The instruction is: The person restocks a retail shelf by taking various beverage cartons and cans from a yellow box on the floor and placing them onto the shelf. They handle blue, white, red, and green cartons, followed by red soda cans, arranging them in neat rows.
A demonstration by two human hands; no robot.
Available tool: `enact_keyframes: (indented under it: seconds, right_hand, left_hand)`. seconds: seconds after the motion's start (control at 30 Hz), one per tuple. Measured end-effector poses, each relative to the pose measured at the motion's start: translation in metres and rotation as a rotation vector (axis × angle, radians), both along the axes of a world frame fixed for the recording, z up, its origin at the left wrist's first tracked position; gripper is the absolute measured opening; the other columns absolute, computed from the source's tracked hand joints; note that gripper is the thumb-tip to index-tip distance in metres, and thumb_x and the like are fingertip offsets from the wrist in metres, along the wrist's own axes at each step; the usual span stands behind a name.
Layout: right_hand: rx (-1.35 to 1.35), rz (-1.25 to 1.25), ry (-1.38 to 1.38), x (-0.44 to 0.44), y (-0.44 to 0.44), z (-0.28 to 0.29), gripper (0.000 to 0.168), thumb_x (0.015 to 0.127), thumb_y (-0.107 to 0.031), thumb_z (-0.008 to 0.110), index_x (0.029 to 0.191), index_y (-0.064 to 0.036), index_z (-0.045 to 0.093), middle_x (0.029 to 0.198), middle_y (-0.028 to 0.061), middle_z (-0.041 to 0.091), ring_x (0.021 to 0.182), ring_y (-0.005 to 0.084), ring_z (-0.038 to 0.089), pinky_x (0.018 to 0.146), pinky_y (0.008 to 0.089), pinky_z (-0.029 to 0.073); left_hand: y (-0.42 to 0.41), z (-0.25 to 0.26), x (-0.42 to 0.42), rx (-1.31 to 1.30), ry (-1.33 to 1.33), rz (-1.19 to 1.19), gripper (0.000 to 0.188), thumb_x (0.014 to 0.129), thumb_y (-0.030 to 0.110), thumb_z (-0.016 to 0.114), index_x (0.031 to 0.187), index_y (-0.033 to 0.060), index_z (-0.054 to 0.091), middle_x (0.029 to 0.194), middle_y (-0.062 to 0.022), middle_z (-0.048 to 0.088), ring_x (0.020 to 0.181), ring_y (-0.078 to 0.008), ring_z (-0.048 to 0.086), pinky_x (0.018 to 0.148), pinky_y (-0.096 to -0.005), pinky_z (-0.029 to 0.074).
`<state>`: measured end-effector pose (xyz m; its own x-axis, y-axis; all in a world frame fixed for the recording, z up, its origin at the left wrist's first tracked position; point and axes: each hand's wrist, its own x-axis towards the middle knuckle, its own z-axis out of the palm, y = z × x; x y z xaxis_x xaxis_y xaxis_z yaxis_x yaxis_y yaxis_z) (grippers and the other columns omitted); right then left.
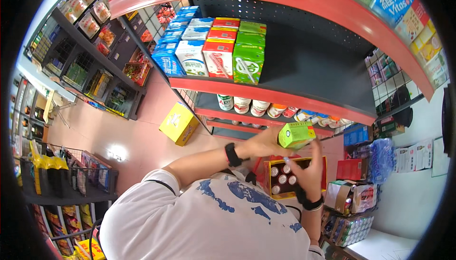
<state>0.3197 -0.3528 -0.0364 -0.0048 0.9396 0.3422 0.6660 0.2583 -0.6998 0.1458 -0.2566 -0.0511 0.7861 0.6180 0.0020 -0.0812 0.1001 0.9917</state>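
My left hand (pixel 265 142) grips a light green drink carton (pixel 296 135) by its left side, in front of the lower shelves. Close to the carton's right side is my right hand (pixel 307 171), fingers apart and slightly blurred; whether a fingertip touches the carton I cannot tell. On the shelf above stand rows of blue Vitasoy cartons (pixel 167 58), white cartons (pixel 191 58), red cartons (pixel 218 58) and green cartons (pixel 248 62) with straws on their fronts. Below my right hand, an open box (pixel 269 179) holds several cans (pixel 282 179).
The red shelf edge (pixel 278 99) runs just above my hands, with bottles (pixel 242 105) on the shelf under it. A yellow box (pixel 179 123) stands on the floor at left. Stacked drink packs (pixel 352 229) and a blue plastic-wrapped pack (pixel 381 160) are at the right.
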Motion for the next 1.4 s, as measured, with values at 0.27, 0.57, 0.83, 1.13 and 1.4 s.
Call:
enact_keyframes:
  seconds: [0.27, 0.57, 0.83, 1.13, 1.4]
  right_hand:
    - [-0.201, 0.352, 0.364, -0.008, 0.053, 0.072, 0.048, 0.069, -0.010, 0.080, 0.111, 0.001, 0.060, 0.100, 0.0064, 0.064, 0.091, 0.0106, 0.060, 0.081, 0.0252, 0.048]
    - [-0.288, 0.258, 0.430, -0.013, 0.117, 0.113, 0.026, 0.083, -0.017, 0.069, 0.102, 0.001, 0.064, 0.080, 0.0003, 0.065, 0.065, 0.0021, 0.056, 0.052, 0.0153, 0.040]
    - [-0.379, 0.262, 0.503, -0.033, 0.125, 0.122, 0.045, 0.096, -0.040, 0.049, 0.101, 0.001, 0.066, 0.066, -0.0003, 0.060, 0.048, 0.0014, 0.049, 0.042, 0.0156, 0.034]
    - [-0.319, 0.281, 0.343, -0.042, 0.113, 0.125, 0.032, 0.096, -0.031, 0.052, 0.105, -0.002, 0.064, 0.068, 0.0010, 0.061, 0.052, 0.0027, 0.052, 0.044, 0.0172, 0.040]
    - [-0.255, 0.335, 0.340, -0.038, 0.146, 0.122, 0.029, 0.094, -0.026, 0.057, 0.110, -0.002, 0.059, 0.085, 0.0077, 0.069, 0.060, 0.0051, 0.056, 0.051, 0.0194, 0.044]
  left_hand:
    - [0.014, 0.056, -0.046, 0.122, 0.052, -0.066, 0.085, 0.067, 0.023, 0.081, 0.133, -0.0053, 0.034, 0.116, -0.0168, 0.057, 0.105, -0.0235, 0.058, 0.092, -0.0313, 0.046]
    - [0.023, 0.055, -0.066, 0.056, -0.110, 0.103, 0.060, 0.082, 0.012, 0.072, 0.130, -0.0027, 0.039, 0.119, -0.0154, 0.056, 0.105, -0.0187, 0.057, 0.080, -0.0285, 0.054]
    - [0.018, 0.065, -0.079, -0.059, -0.149, 0.147, 0.043, 0.083, 0.013, 0.072, 0.115, -0.0041, 0.050, 0.097, -0.0110, 0.065, 0.086, -0.0137, 0.064, 0.075, -0.0255, 0.054]
    - [0.017, 0.051, -0.070, 0.004, -0.116, 0.130, 0.059, 0.078, 0.020, 0.077, 0.123, -0.0026, 0.045, 0.106, -0.0103, 0.062, 0.088, -0.0144, 0.063, 0.073, -0.0253, 0.054]
    - [0.007, 0.046, -0.074, -0.045, -0.096, 0.077, 0.065, 0.069, 0.022, 0.084, 0.120, 0.0001, 0.051, 0.110, -0.0079, 0.062, 0.099, -0.0145, 0.058, 0.091, -0.0283, 0.045]
